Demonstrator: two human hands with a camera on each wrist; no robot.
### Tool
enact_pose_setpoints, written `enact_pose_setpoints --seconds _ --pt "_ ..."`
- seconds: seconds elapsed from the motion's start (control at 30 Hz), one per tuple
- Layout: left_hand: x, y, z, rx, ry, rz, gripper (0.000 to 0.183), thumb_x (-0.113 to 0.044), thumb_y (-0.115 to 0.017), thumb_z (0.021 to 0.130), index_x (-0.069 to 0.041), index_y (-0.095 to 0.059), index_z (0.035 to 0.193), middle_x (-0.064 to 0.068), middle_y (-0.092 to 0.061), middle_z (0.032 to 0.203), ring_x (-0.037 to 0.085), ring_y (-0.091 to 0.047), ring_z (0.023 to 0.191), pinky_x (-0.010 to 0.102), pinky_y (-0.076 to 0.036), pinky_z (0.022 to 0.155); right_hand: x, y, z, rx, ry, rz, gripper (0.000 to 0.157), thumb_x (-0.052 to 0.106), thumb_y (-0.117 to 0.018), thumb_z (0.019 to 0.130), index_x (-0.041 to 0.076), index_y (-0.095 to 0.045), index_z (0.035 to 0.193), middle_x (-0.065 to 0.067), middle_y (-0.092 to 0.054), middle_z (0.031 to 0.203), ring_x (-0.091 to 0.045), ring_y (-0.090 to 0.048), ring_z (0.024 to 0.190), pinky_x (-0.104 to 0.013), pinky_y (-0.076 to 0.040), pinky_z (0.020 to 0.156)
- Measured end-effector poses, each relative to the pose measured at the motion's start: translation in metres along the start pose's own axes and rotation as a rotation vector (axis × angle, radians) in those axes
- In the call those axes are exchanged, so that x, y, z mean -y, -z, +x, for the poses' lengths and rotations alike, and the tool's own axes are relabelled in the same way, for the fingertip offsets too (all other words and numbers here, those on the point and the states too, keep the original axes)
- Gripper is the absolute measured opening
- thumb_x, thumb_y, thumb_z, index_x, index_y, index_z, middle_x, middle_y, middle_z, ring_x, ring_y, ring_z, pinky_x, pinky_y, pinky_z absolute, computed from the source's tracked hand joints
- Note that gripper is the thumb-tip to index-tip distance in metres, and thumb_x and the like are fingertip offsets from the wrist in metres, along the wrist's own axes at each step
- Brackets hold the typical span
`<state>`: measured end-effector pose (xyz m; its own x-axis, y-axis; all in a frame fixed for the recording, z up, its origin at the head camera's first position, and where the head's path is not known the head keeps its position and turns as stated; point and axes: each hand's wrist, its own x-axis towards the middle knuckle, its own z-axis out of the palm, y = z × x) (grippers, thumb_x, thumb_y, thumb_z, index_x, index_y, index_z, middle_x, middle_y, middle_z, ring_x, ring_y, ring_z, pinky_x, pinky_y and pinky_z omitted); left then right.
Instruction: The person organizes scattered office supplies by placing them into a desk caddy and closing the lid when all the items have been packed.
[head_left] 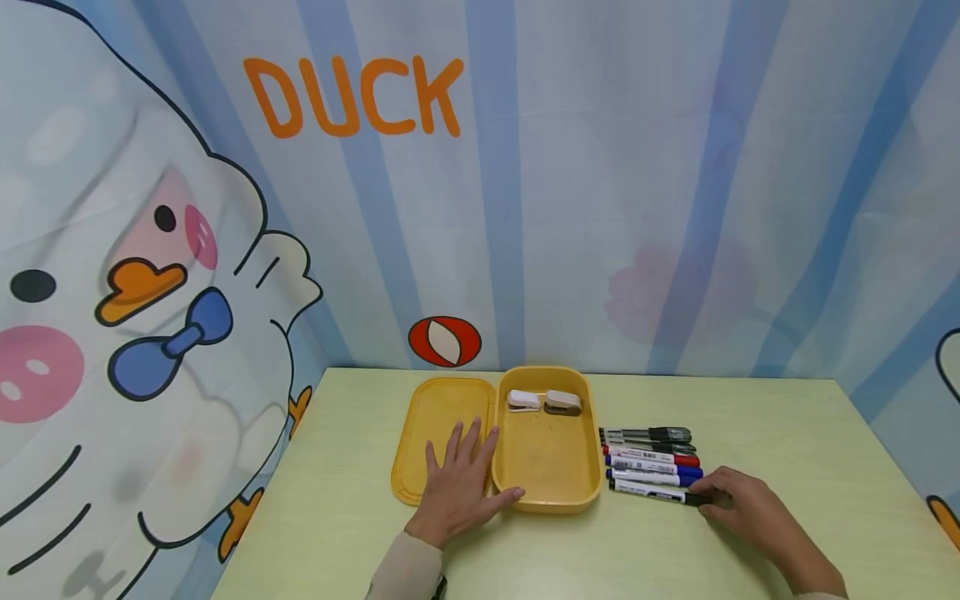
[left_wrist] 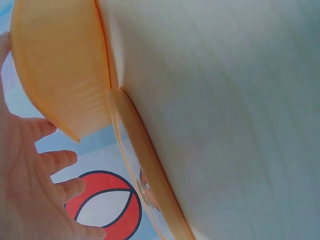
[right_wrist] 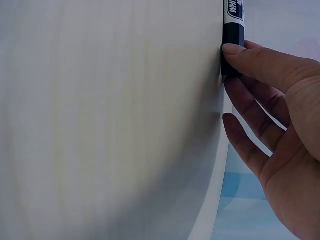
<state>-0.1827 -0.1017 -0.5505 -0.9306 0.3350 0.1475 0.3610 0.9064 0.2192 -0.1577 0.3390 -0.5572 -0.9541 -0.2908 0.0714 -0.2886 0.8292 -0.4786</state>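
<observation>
My right hand (head_left: 746,504) pinches the black cap end of a white-barrelled whiteboard marker (head_left: 652,491) between thumb and fingers. The marker is the nearest of a row lying right of the yellow box (head_left: 546,471). In the right wrist view the thumb lies on the black cap (right_wrist: 233,37), with the other fingers loosely bent. My left hand (head_left: 457,496) is spread out, fingers over the lid (head_left: 420,433) and thumb reaching across the box's near left corner. In the left wrist view a fingertip is right at the box rim. A white stapler (head_left: 523,401) and a white-and-brown stapler (head_left: 562,402) sit inside the box.
Behind the pinched marker lie blue-capped markers (head_left: 654,477), a red-capped marker (head_left: 651,455) and black-capped pens (head_left: 645,434), all roughly parallel. The pale table (head_left: 600,558) ends at a curtain (head_left: 555,208) printed with a duck.
</observation>
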Motion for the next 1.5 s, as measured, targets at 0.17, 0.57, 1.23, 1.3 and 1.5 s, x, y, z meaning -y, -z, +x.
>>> enact_pose_setpoints --seconds 0.17,0.57,1.23,1.3,1.5 --pt "-0.0006 0.0004 -0.0006 -0.001 -0.002 0.008 0.099 -0.087 -0.039 0.085 -0.026 -0.028 0.162 0.008 -0.024 0.168 0.037 -0.018 0.155 0.081 -0.017 0.109 0.0002 0.0006 -0.0002 -0.008 0.007 -0.014 0.023 0.012 -0.085 0.079 0.018 -0.077 0.099 0.008 -0.069 0.097 -0.018 -0.068 0.089 -0.037 -0.057 0.076" --pt "-0.0001 -0.0012 -0.0017 -0.027 -0.011 0.004 0.098 -0.086 -0.041 0.085 -0.024 -0.031 0.161 0.010 -0.026 0.167 0.039 -0.021 0.154 0.082 -0.019 0.108 0.0008 -0.0002 0.0003 -0.004 0.004 -0.019 0.022 0.014 -0.085 0.079 0.019 -0.078 0.098 0.009 -0.067 0.095 -0.015 -0.066 0.088 -0.036 -0.056 0.075" --pt "0.0003 -0.0025 -0.0006 0.015 0.020 -0.013 0.099 -0.089 -0.036 0.085 -0.029 -0.026 0.162 0.007 -0.022 0.169 0.036 -0.016 0.155 0.080 -0.015 0.111 -0.0023 0.0004 0.0000 0.006 0.004 0.016 0.020 0.013 -0.085 0.080 0.019 -0.077 0.098 0.009 -0.067 0.095 -0.012 -0.065 0.085 -0.032 -0.055 0.073" --pt "0.0003 -0.0027 -0.0006 0.016 0.021 -0.013 0.099 -0.089 -0.036 0.085 -0.029 -0.025 0.162 0.007 -0.022 0.169 0.036 -0.016 0.155 0.080 -0.015 0.111 -0.0031 0.0006 0.0001 0.004 0.013 0.020 0.020 0.013 -0.085 0.080 0.018 -0.077 0.098 0.008 -0.067 0.095 -0.012 -0.065 0.085 -0.032 -0.055 0.072" --pt "0.0005 -0.0030 -0.0008 0.007 0.017 -0.017 0.098 -0.088 -0.037 0.085 -0.028 -0.026 0.162 0.008 -0.022 0.169 0.037 -0.016 0.155 0.080 -0.015 0.110 -0.0034 0.0000 0.0004 -0.001 0.016 0.014 0.019 0.012 -0.085 0.080 0.019 -0.078 0.097 0.009 -0.067 0.094 -0.010 -0.065 0.084 -0.031 -0.055 0.072"
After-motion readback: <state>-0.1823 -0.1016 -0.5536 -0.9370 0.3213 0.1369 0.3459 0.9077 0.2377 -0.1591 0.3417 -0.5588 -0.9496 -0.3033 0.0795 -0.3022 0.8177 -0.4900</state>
